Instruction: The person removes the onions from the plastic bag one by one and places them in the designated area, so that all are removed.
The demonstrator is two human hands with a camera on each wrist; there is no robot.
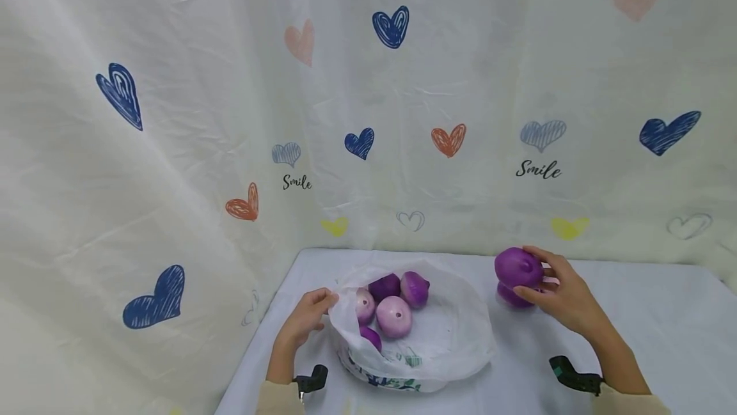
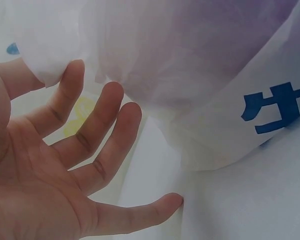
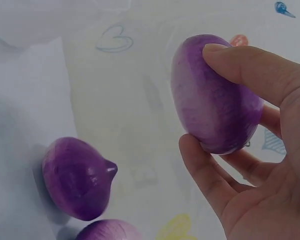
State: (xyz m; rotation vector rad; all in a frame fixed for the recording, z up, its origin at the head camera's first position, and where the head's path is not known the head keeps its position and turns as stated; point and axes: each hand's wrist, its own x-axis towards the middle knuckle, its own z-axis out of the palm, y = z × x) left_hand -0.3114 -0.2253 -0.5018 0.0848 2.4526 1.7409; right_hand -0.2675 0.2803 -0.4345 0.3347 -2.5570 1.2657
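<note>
The purple onion point(image 1: 518, 266) is in the right hand point(image 1: 567, 297), raised off the surface point(image 1: 685, 338) near its far edge, right of centre. Thumb and fingers are curved about it in a firm hold; in the right wrist view its longer outline runs roughly from thumb tip to forefinger tip. A second onion point(image 3: 80, 178) and a third onion point(image 3: 110, 231), the latter cut by the frame, lie below it.

Governing relation: the white plastic bag point(image 1: 460, 325) lies to the left of the held onion and nearer the surface's near edge. The right hand is the nearer to the onion; the left hand point(image 1: 308, 319) is on the bag's opposite side.

The left hand pinches the bag's left rim between thumb and forefinger, remaining fingers loosely spread. The bag's mouth opens upward. Five onions point(image 1: 394, 317) show inside, grouped toward its left wall, one partly covered by a fold.

Beyond the far edge hangs a heart-printed backdrop point(image 1: 489, 204).
</note>
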